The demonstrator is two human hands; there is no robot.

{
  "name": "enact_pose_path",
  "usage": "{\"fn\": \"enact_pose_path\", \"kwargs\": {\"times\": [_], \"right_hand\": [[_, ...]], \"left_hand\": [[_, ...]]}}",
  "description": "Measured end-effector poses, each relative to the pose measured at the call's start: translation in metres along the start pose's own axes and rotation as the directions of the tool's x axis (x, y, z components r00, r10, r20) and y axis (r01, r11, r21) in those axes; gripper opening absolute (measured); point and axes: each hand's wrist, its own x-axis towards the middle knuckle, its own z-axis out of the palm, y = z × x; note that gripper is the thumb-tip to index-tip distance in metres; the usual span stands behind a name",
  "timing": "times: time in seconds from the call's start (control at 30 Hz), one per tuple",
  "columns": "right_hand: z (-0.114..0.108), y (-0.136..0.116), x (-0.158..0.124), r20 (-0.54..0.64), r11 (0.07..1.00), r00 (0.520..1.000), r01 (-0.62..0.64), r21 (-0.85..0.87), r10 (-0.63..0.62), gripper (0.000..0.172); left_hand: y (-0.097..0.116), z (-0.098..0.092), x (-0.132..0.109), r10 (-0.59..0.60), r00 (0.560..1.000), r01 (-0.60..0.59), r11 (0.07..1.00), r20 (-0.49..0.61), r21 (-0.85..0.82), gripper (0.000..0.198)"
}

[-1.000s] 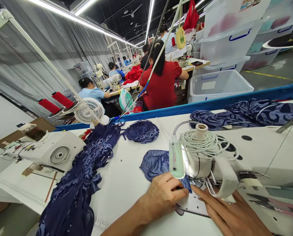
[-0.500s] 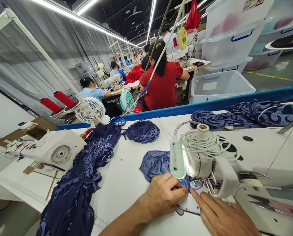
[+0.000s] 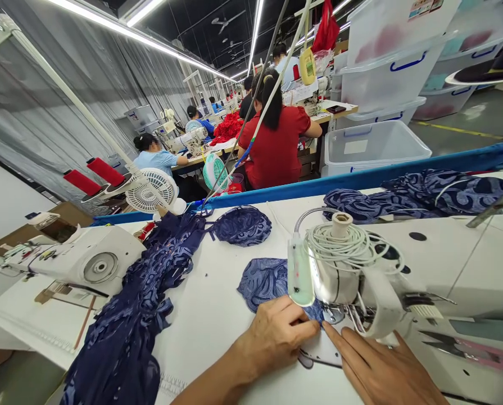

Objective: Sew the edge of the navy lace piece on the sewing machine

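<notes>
A blue patterned fabric piece (image 3: 263, 280) lies on the white table, its narrow end running under the head of a sewing machine (image 3: 348, 281). My left hand (image 3: 279, 332) is closed on that end, thumb and index finger pinching it just left of the metal plate. Stretched out flat, the fingers of my right hand (image 3: 369, 360) rest on the machine bed, with the index fingertip at the fabric's edge. The needle area is partly hidden behind the machine head and its lit lamp (image 3: 300, 275).
A long heap of navy fabric (image 3: 150, 292) runs down the left, beside a second sewing machine (image 3: 91, 256). A round fabric piece (image 3: 243, 226) and more patterned cloth (image 3: 420, 194) lie farther back. Scissors (image 3: 453, 346) lie at right. Several people work beyond the blue edging (image 3: 293, 187).
The whole view has shifted slightly, with the scene sliding a little left. Both hands and the fabric keep nearly the same position at the machine.
</notes>
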Motion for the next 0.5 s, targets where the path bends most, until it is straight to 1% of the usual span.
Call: {"fn": "enact_pose_path", "kwargs": {"times": [0.1, 0.17, 0.27, 0.33, 0.4, 0.5], "right_hand": [[0.000, -0.006, 0.005, -0.020, 0.999, 0.999, -0.034, 0.031, 0.035, 0.036], [-0.001, -0.008, 0.007, -0.031, 0.998, 0.999, -0.028, 0.058, 0.030, 0.039], [-0.001, -0.004, 0.005, 0.008, 0.999, 1.000, 0.013, 0.051, -0.013, 0.041], [-0.001, 0.005, 0.000, 0.038, 0.999, 0.999, 0.017, 0.036, -0.018, 0.037], [0.001, 0.019, -0.006, 0.036, 0.999, 0.999, 0.004, 0.032, -0.006, 0.032], [0.008, 0.047, -0.014, 0.012, 0.999, 0.999, -0.030, 0.021, 0.030, 0.026]], "left_hand": [[0.000, 0.000, -0.001, 0.002, 0.998, -0.004, 1.000, 0.067, 0.029, 0.032], [0.000, 0.002, -0.001, 0.002, 0.997, -0.004, 0.999, 0.075, 0.033, 0.031], [-0.001, 0.003, -0.001, 0.007, 0.999, -0.009, 0.999, 0.053, 0.031, 0.025], [-0.001, 0.004, 0.000, 0.025, 1.000, -0.026, 1.000, 0.014, 0.017, 0.020], [0.000, 0.004, 0.001, 0.056, 0.998, -0.056, 0.998, -0.014, 0.005, 0.016], [0.004, 0.004, 0.001, 0.077, 0.997, -0.077, 0.997, 0.003, 0.029, 0.020]]}}
